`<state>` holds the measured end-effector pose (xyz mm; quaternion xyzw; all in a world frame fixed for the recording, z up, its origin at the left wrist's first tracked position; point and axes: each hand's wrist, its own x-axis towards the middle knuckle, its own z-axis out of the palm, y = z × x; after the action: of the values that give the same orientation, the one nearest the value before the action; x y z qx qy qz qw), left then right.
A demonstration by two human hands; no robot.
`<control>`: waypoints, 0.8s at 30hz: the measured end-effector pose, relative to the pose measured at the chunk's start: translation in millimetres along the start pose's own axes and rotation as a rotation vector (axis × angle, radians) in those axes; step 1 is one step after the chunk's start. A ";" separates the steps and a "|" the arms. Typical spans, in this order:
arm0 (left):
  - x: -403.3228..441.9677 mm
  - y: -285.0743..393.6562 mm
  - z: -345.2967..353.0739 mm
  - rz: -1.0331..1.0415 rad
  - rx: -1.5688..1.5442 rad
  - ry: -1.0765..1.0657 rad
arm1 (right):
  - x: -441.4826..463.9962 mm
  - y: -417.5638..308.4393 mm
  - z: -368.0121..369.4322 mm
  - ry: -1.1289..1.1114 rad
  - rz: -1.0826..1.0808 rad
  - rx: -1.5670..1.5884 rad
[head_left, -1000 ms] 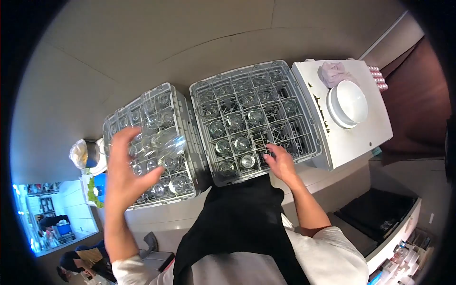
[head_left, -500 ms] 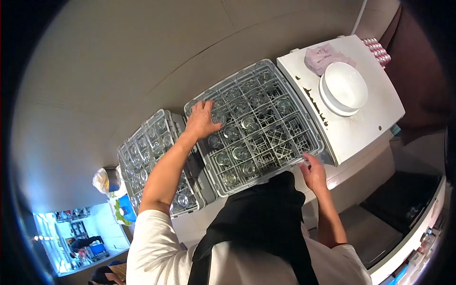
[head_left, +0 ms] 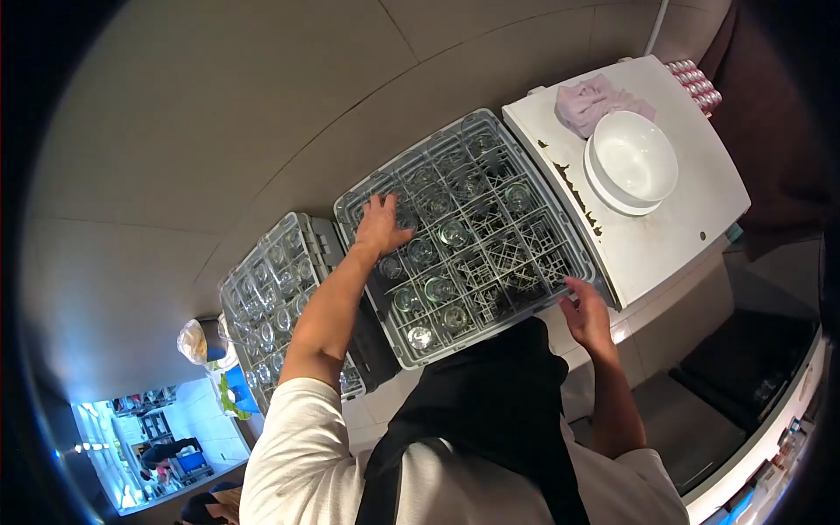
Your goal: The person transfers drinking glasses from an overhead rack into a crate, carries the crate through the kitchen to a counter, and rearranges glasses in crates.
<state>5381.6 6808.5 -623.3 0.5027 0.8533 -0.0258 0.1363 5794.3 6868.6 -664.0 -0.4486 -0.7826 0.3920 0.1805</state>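
Note:
A grey plastic glass rack (head_left: 477, 336) stands in front of me, its square cells partly filled with clear drinking glasses (head_left: 454, 234). My left hand (head_left: 382, 226) reaches over the rack's left side with thumb and fingers spread. A glass lies by the gap between them; whether the fingertips touch it is unclear. The cells on the near right of the rack hold no glasses. Beside that near right corner is my right hand (head_left: 588, 317), its thumb apart from the fingers and nothing held in it.
Another rack of glasses (head_left: 273, 306) stands to the left. On the right, a white cabinet top (head_left: 674, 232) carries white bowls (head_left: 632, 157) and a pink cloth (head_left: 599, 103). Red-and-silver cans (head_left: 696, 87) sit behind it. People are visible far at lower left.
My left hand has shifted slightly right over the rack. My right hand has moved a little right, away from the rack's corner. The camera view has shifted slightly.

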 end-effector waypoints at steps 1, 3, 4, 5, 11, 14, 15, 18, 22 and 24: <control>0.6 -2.2 2.1 -0.001 0.002 0.009 | 1.0 -2.1 -2.7 -0.008 0.017 0.014; 3.1 -3.9 6.2 0.003 0.008 -0.011 | 2.2 -7.7 -7.1 -0.028 0.055 0.011; 4.4 -4.7 7.6 0.004 0.010 -0.021 | 3.0 -10.4 -8.8 -0.039 0.076 -0.005; 6.3 -4.9 8.8 -0.002 0.013 -0.032 | 4.0 -11.8 -9.4 -0.050 0.097 -0.023; 6.8 -8.2 9.6 0.027 -0.020 -0.024 | 3.2 -17.4 -9.7 -0.074 0.139 -0.005; 6.9 -4.7 6.7 0.009 -0.014 -0.051 | 2.9 -14.0 -2.1 -0.063 0.076 -0.019; 5.9 -2.6 5.0 0.000 -0.014 -0.060 | 3.0 -15.4 -0.5 -0.080 0.085 -0.030; 5.2 -4.5 11.2 0.004 -0.008 -0.043 | 3.6 -20.8 4.4 -0.116 0.085 -0.063; 5.1 -6.8 19.2 0.014 0.020 -0.024 | 4.5 -32.9 13.8 -0.150 0.064 -0.086; 3.6 -8.7 16.7 0.010 -0.019 -0.039 | 4.6 -41.2 18.9 -0.174 0.054 -0.105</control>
<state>5376.0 6804.2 -641.0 0.5051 0.8481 -0.0268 0.1578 5756.7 6852.0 -644.2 -0.4427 -0.8025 0.3924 0.0776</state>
